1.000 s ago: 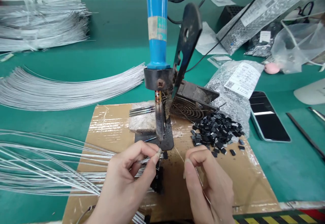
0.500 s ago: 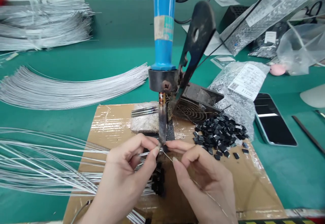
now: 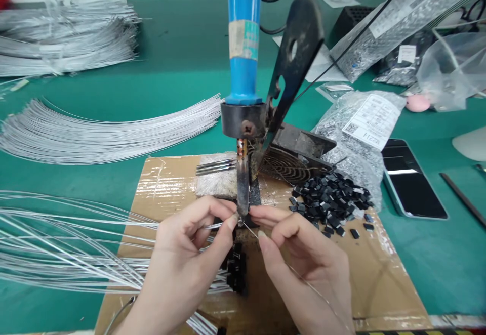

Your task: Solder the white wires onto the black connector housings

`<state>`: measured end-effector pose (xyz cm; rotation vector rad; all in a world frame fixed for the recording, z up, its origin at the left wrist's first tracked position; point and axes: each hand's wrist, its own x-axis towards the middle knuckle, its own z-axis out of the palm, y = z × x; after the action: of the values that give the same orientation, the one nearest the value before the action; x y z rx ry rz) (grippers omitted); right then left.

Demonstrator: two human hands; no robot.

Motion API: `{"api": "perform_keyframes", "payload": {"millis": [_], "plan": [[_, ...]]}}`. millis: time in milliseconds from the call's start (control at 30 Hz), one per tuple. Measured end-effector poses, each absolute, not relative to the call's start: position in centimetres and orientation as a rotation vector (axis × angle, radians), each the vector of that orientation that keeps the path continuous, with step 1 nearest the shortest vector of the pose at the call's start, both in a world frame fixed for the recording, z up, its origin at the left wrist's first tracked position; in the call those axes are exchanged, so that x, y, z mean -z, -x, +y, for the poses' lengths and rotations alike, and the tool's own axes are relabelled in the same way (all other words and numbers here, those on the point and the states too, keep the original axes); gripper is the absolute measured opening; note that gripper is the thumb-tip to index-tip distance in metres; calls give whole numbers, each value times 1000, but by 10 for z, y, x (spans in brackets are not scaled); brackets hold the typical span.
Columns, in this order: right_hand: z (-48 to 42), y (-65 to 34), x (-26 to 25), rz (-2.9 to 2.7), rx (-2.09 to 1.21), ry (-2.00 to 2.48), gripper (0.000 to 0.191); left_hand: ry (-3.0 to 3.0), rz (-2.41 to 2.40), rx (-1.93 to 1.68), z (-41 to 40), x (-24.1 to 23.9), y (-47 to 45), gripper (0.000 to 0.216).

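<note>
A blue-handled soldering iron hangs upright in a black metal holder, its tip pointing down between my hands. My left hand is closed, thumb and forefinger pinching the end of a thin grey-white wire right beside the tip. The small part at that wire's end is mostly hidden by my fingers. In my right hand a thin strand of solder wire runs past the thumb up to the tip. Below the tip lie wires with black connectors on their ends.
A heap of small black connectors lies on the cardboard to the right, by a dark fan. Loose wires spread leftward, with a wire bundle behind. A phone and plastic bags sit at right.
Both hands stay at the iron's tip with almost no movement. My left fingers have shifted very slightly left, and the view has moved a little.
</note>
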<state>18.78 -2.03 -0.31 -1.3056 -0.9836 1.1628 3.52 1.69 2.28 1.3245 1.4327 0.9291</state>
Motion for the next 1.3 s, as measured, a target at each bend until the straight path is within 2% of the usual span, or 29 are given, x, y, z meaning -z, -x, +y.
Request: {"api": "perform_keyframes", "payload": {"millis": [1300], "plan": [[-22,-186,3,-1093,-1044,1349,22,-1305,1402,-953,15,-19,-34,13]]}}
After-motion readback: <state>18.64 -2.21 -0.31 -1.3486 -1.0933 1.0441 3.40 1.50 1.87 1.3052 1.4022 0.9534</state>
